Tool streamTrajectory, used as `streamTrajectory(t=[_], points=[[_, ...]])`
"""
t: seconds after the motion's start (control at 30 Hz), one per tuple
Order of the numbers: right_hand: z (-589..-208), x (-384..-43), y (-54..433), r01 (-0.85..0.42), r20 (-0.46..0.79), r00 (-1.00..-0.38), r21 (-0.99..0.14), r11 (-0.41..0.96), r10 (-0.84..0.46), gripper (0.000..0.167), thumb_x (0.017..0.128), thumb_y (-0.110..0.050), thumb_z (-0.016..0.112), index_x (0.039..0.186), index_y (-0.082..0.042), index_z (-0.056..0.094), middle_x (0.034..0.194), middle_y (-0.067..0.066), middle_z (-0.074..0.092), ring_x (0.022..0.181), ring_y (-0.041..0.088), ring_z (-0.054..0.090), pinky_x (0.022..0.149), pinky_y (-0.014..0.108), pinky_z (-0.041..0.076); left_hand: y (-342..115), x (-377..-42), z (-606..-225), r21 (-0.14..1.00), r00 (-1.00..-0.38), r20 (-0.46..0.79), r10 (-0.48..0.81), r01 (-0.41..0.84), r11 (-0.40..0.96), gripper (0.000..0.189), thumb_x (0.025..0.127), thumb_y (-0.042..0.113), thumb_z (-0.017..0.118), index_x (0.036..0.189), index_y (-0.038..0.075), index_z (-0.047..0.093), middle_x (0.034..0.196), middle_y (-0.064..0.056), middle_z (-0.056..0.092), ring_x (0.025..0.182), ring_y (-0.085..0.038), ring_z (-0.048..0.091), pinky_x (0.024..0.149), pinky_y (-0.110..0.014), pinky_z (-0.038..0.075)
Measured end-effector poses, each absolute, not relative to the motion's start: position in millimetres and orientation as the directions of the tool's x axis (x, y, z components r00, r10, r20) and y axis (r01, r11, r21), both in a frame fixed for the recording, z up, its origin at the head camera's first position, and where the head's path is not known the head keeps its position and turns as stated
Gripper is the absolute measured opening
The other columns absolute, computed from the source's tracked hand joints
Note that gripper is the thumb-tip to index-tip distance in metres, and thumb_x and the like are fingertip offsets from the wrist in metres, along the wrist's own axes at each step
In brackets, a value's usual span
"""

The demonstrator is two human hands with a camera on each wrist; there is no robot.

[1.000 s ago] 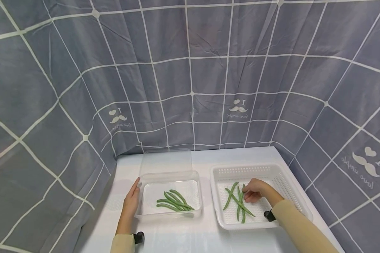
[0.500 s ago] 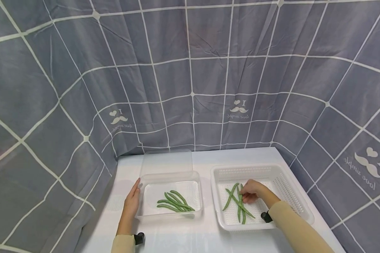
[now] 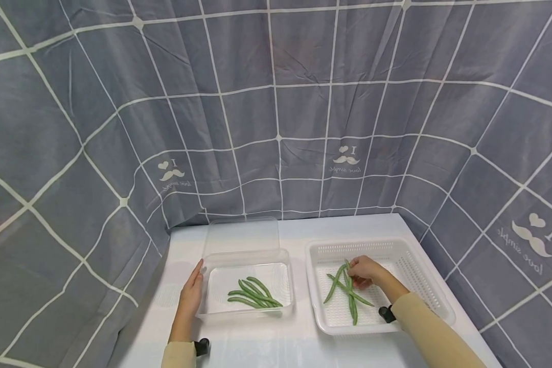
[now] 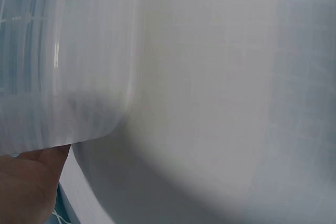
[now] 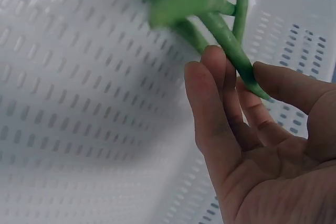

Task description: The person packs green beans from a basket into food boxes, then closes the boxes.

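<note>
My right hand (image 3: 364,272) is inside the white perforated basket (image 3: 322,322). In the right wrist view its thumb and fingers pinch a green bean (image 5: 231,45) near one end. Other green beans (image 3: 333,286) lie crossed beside and under it in the basket. My left hand (image 3: 191,294) rests against the left wall of a clear plastic container (image 3: 216,286), its fingers fairly straight along the outside. Inside that container a small pile of green beans (image 3: 254,294) lies toward the right front. Only part of the left hand (image 4: 31,182) shows in the left wrist view, under the container's edge.
A clear flat lid (image 3: 241,235) lies behind the container. Both vessels stand on a white table (image 3: 299,347), with a strip of tabletop between them. A grey checked curtain (image 3: 276,117) hangs around the back and sides.
My right hand has shifted slightly to the left and away from me in the basket. The bean it pinches has moved with it. The left hand has stayed put.
</note>
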State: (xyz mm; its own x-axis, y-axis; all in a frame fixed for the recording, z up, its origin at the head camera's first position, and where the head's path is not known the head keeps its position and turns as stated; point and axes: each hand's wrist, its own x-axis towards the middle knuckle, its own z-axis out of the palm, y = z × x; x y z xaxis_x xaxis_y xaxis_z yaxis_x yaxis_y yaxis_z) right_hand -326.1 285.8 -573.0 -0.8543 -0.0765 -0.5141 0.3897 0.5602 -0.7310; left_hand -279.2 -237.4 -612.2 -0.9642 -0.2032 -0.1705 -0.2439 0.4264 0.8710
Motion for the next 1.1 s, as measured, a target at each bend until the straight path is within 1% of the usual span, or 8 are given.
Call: streamTrajectory(t=[0.13,0.23,0.37,0.5,0.73,0.93,1.1], points=[[-567,-327,283,0.367,-0.494,-0.865,-0.745,0.557,-0.092,0.022,0.097,-0.003,0.06,0.118,0.004,0.063,0.081,0.013,0.073,0.062,0.015,0.067,0.056,0.029,0.061,-238,-280,-614,0.87,-0.965,-0.173,-0.196,-0.243,0.428,0.054,0.118,0.035,0.027,0.171,0.029,0.022,0.178,-0.016,0.017,0.164,-0.048,0.013,0.133,-0.068,0.013],[-562,-327,281,0.348,-0.483,-0.868,-0.755,0.555,-0.113,0.028,0.099,-0.006,0.059,0.125,0.005,0.063,0.086,0.016,0.072,0.066,0.017,0.069,0.059,0.033,0.064,-239,-281,-615,0.87,-0.966,-0.172,-0.194,-0.241,0.43,0.054,0.118,0.035,0.027,0.171,0.029,0.022,0.178,-0.016,0.017,0.164,-0.048,0.014,0.133,-0.068,0.014],[-558,-327,278,0.345,-0.482,-0.867,-0.765,0.544,-0.128,0.034,0.104,-0.009,0.058,0.135,0.004,0.061,0.09,0.018,0.072,0.068,0.019,0.072,0.059,0.034,0.065,-240,-282,-616,0.869,-0.966,-0.173,-0.191,-0.242,0.433,0.054,0.118,0.035,0.026,0.171,0.029,0.022,0.179,-0.015,0.016,0.164,-0.048,0.013,0.133,-0.068,0.014],[-554,-325,276,0.344,-0.475,-0.87,-0.78,0.523,-0.136,0.036,0.104,-0.01,0.057,0.138,0.003,0.06,0.092,0.02,0.072,0.067,0.018,0.071,0.057,0.032,0.065,-240,-282,-616,0.867,-0.966,-0.174,-0.193,-0.243,0.435,0.054,0.118,0.034,0.027,0.171,0.028,0.022,0.179,-0.015,0.016,0.164,-0.048,0.013,0.133,-0.068,0.014],[-544,-325,272,0.339,-0.464,-0.868,-0.814,0.472,-0.176,0.041,0.102,-0.009,0.057,0.141,0.004,0.058,0.09,0.015,0.069,0.07,0.017,0.071,0.056,0.029,0.064,-239,-282,-615,0.866,-0.964,-0.175,-0.2,-0.247,0.435,0.054,0.118,0.035,0.027,0.171,0.029,0.022,0.179,-0.015,0.017,0.164,-0.048,0.014,0.133,-0.068,0.014],[-537,-329,267,0.337,-0.462,-0.856,-0.839,0.428,-0.233,0.045,0.106,-0.01,0.055,0.148,0.005,0.052,0.094,0.014,0.067,0.073,0.015,0.072,0.057,0.026,0.063,-238,-281,-615,0.871,-0.967,-0.165,-0.194,-0.235,0.431,0.054,0.118,0.036,0.027,0.171,0.027,0.023,0.178,-0.017,0.019,0.163,-0.049,0.015,0.132,-0.07,0.015],[-532,-333,261,0.345,-0.46,-0.847,-0.858,0.381,-0.267,0.048,0.107,-0.011,0.055,0.152,0.005,0.049,0.09,0.009,0.062,0.075,0.016,0.074,0.057,0.026,0.064,-239,-281,-613,0.871,-0.968,-0.165,-0.188,-0.233,0.432,0.054,0.118,0.036,0.027,0.171,0.028,0.023,0.178,-0.017,0.018,0.163,-0.049,0.015,0.132,-0.069,0.015]])
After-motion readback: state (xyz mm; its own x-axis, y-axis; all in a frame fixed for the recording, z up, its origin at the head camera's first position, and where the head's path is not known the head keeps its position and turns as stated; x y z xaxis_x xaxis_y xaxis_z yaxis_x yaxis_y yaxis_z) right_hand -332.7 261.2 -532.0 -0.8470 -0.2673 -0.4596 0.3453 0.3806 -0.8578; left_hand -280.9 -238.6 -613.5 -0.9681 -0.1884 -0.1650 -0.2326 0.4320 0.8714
